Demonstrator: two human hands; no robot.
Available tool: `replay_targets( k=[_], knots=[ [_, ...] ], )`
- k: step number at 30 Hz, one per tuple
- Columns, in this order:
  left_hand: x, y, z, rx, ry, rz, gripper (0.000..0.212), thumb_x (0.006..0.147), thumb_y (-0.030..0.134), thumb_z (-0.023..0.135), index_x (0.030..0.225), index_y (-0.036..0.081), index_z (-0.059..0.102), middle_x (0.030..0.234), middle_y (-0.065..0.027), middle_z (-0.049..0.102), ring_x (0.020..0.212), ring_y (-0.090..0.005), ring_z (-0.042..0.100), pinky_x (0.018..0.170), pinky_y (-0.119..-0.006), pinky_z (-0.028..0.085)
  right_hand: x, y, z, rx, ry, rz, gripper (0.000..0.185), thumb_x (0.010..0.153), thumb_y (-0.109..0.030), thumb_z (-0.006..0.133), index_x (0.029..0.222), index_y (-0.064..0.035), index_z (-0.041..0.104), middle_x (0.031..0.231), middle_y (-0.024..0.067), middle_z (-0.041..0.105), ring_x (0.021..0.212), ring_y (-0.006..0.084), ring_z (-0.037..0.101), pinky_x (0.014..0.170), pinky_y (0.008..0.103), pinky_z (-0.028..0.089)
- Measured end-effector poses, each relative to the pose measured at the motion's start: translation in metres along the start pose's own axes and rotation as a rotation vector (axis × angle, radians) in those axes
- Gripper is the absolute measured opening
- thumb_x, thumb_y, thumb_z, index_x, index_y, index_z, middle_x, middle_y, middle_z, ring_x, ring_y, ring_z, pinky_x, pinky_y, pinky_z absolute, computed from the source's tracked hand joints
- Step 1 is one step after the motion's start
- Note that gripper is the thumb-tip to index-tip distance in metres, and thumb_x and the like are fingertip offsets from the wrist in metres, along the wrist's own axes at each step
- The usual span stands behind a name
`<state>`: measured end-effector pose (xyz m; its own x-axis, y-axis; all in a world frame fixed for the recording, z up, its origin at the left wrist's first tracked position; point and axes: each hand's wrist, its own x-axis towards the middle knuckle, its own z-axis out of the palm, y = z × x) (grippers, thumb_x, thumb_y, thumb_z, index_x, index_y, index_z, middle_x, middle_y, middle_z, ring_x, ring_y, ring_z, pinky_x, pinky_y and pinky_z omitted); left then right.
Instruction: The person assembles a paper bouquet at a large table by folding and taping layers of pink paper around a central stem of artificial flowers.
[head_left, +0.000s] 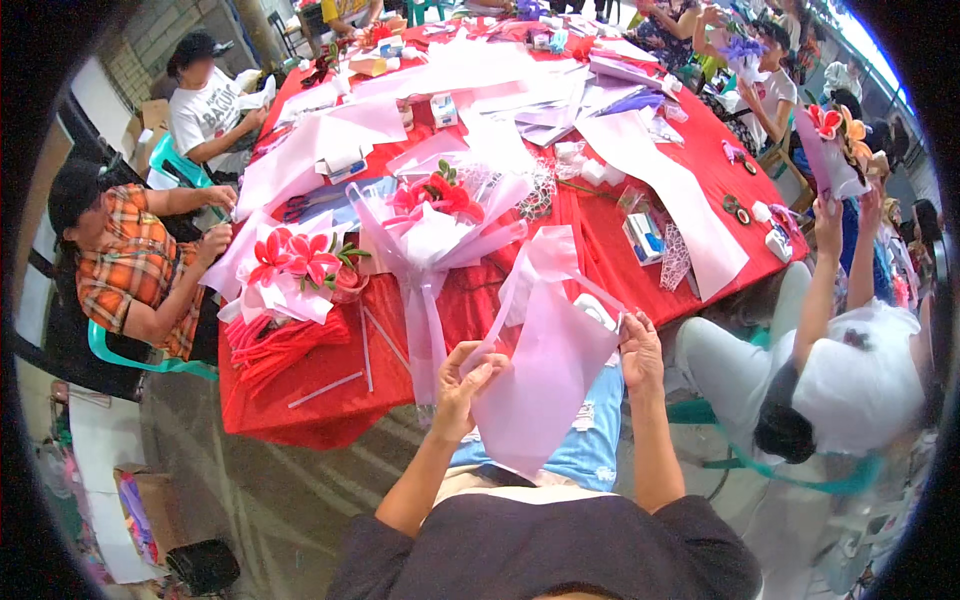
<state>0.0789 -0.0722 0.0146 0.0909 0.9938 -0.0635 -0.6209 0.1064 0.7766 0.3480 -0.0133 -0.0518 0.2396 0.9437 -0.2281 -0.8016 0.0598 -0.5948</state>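
Observation:
Between my hands hangs a translucent lilac wrapping sheet (540, 360), partly over my lap and partly over the table's front edge. My left hand (466, 386) pinches its left edge between thumb and fingers. At its right edge, the fingertips of my right hand (640, 349) grip a corner. Just beyond my left hand lies a bouquet of red flowers (435, 201) in white and lilac wrap, with long translucent tails (424, 337) reaching the table edge. Left of that rests another bouquet with pink-red flowers (291, 255) and green leaves.
A red cloth covers the table (330, 397). Red fuzzy stems (281, 349) and thin translucent sticks (367, 349) lie at front left. Scissors (298, 206), small boxes (643, 238) and a long pale sheet (667, 195) lie farther back. A seated person (840, 375) is close on my right, another (142, 262) left.

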Motion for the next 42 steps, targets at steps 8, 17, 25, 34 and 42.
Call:
replay_targets(
  k=[8,17,25,34,42],
  knots=[
    [0.0,-0.011,-0.028,0.34,0.235,0.121,0.01,0.08,0.0,0.057,0.089,0.003,0.057,0.077,0.0014,0.057,0.067,-0.0033,0.053,0.061,-0.016,0.043,0.012,-0.007,0.006,-0.13,0.031,-0.214,0.024,0.073,0.01,0.06,0.089,-0.0035,0.048,0.082,0.0061,0.054,0.077,0.0172,0.059,0.077,0.029,0.052],
    [-0.003,-0.016,-0.036,0.382,0.249,0.172,0.004,0.082,0.004,0.056,0.085,0.007,0.054,0.074,0.0028,0.055,0.062,-0.0035,0.05,0.056,-0.017,0.041,0.045,0.01,-0.005,-0.478,0.05,-0.455,0.023,0.072,0.003,0.065,0.087,-0.003,0.049,0.08,0.0043,0.054,0.077,0.0131,0.056,0.074,0.0274,0.051],
    [-0.007,-0.015,-0.054,-0.024,0.256,0.063,0.007,0.084,0.006,0.053,0.089,0.008,0.05,0.075,0.0025,0.054,0.068,-0.0048,0.051,0.058,-0.018,0.041,0.059,0.043,-0.024,-1.237,-0.049,-0.72,0.041,0.057,-0.011,0.078,0.086,-0.0009,0.05,0.084,0.0082,0.052,0.078,0.0194,0.053,0.072,0.0308,0.045],
    [-0.004,-0.039,-0.051,-0.348,0.411,-0.1,0.007,0.084,0.015,0.056,0.089,0.011,0.053,0.078,-0.0003,0.056,0.071,-0.0097,0.055,0.061,-0.025,0.047,0.043,0.04,-0.017,-1.585,-0.307,-0.767,0.056,0.051,-0.014,0.079,0.094,0.0,0.045,0.091,0.0139,0.045,0.083,0.031,0.049,0.075,0.0383,0.043],
    [-0.004,-0.079,-0.06,-0.54,0.43,-0.261,0.009,0.082,0.018,0.058,0.089,0.012,0.056,0.089,-0.0015,0.06,0.085,-0.0143,0.056,0.075,-0.03,0.046,0.07,0.028,-0.019,-1.631,-0.322,-0.809,0.055,0.053,-0.006,0.075,0.096,0.0014,0.042,0.093,0.0156,0.042,0.085,0.0321,0.048,0.075,0.0385,0.043]
  ],
)
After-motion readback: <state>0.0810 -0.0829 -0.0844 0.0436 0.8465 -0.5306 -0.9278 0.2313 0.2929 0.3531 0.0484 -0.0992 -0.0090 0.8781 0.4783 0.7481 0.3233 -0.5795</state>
